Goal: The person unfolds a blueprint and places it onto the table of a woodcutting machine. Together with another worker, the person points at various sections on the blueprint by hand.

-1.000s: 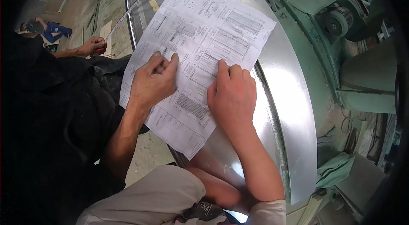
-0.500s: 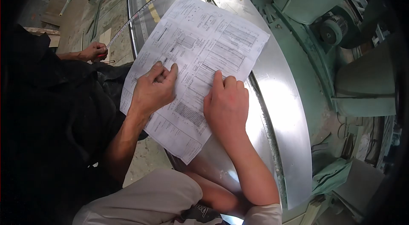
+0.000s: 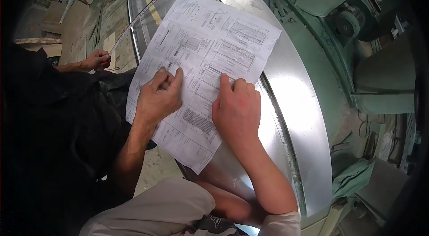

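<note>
My right hand point(image 3: 237, 108) rests on a large printed sheet of technical drawings point(image 3: 187, 17). Its index finger points at the drawn panels, while the other fingers bend under; it holds nothing that I can see. My left hand does not show. Another person, in black at the left, has one hand point(image 3: 158, 95) on the same sheet, thumb and fingers close together. That person's other hand point(image 3: 97, 59) holds the near end of a tape measure point(image 3: 145, 10), whose blade reaches across the metal surface.
The sheet lies over a shiny metal panel point(image 3: 299, 102) with a dark groove along it. A yellow strip point(image 3: 152, 6) lies at its far left. Green machinery and a motor point(image 3: 351, 21) stand to the right, with a green cloth or bag point(image 3: 353, 178) below.
The view has shifted slightly, so the sheet and tape sit a little further left. My index finger remains on the drawings, and the other person's hands keep almost the same pose.
</note>
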